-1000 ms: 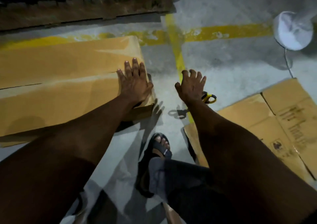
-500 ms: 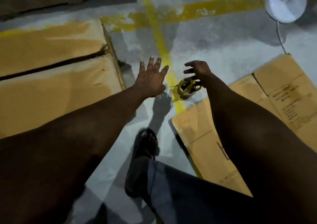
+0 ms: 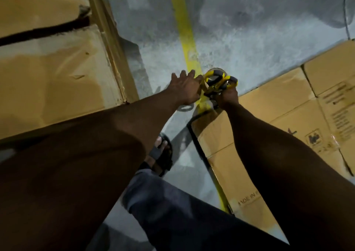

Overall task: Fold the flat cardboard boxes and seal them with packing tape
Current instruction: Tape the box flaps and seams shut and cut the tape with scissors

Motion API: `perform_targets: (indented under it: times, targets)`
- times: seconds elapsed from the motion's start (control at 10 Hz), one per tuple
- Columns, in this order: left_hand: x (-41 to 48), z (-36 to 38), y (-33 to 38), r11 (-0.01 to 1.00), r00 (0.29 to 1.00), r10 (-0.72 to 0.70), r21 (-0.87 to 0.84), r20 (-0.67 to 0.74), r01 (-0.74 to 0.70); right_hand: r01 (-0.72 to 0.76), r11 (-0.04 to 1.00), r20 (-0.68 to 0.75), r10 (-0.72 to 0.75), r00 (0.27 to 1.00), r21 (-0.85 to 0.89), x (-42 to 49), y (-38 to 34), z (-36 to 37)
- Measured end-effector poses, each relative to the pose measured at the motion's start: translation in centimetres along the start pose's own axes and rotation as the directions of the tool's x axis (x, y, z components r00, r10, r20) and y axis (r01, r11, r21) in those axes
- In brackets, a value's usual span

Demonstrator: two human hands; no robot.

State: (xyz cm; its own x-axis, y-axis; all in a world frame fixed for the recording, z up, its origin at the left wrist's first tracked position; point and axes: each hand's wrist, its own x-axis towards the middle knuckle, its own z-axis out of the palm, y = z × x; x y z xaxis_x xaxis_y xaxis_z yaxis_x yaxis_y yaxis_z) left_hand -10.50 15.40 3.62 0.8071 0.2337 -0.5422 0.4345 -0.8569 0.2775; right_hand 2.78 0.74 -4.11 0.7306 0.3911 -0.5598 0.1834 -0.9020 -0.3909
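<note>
A folded cardboard box [image 3: 57,73] fills the left of the view, a dark seam running between its top flats. Flat printed cardboard [image 3: 288,127] lies on the floor at the right. Between them, my right hand [image 3: 227,96] grips a yellow and black tape dispenser [image 3: 218,82] just above the floor. My left hand [image 3: 186,88] is beside the dispenser with fingers spread, its thumb side touching the dispenser's left edge. Whether it holds tape is hidden.
Grey concrete floor [image 3: 240,39] with a yellow painted line [image 3: 185,37] runs away from me. My sandalled foot [image 3: 161,154] stands between the box and the flat cardboard. A thin cable [image 3: 346,20] hangs at the top right.
My right hand has closed round the tape dispenser and lifted it. My left hand has moved right, from open air next to the box to the dispenser's side. The view has tilted down.
</note>
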Motion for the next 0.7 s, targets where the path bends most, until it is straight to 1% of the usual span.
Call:
perform_targets:
  times: [0.1,0.2,0.3,0.4,0.5,0.6,0.7]
  targets:
    - [0.1,0.4,-0.7,1.000,1.000,-0.001,-0.015,-0.006,0.001,-0.061,0.989,-0.019,0.065,0.998,0.136,0.7,-0.4,0.8]
    - [0.0,-0.4,-1.1,0.998,0.998,0.002,-0.059,-0.069,-0.006,-0.031,0.993,-0.110,0.044,0.993,0.114,0.8,-1.1,0.6]
    - [-1.2,-2.8,-1.3,0.987,0.985,0.053,-0.139,-0.166,-0.077,0.017,0.986,-0.274,0.030,0.961,0.168,0.2,-4.0,-0.9]
    - [-4.2,-6.4,-0.5,0.977,0.976,0.053,-0.193,-0.213,-0.095,0.033,0.984,-0.315,0.024,0.949,0.175,-3.1,-8.5,-3.8]
    - [-10.0,-12.7,-0.8,0.948,0.954,0.051,-0.286,-0.296,-0.139,0.116,0.957,-0.382,-0.006,0.924,0.266,-8.4,-17.2,-7.8]
    - [-14.3,-16.4,-2.2,0.939,0.914,-0.006,-0.316,-0.406,-0.134,0.216,0.926,-0.440,-0.062,0.896,0.309,-11.7,-22.0,-9.1]
    - [-23.3,-20.9,-7.0,0.926,0.866,-0.117,-0.368,-0.487,-0.082,0.429,0.846,-0.474,-0.251,0.844,0.316,-17.9,-29.1,-9.1]
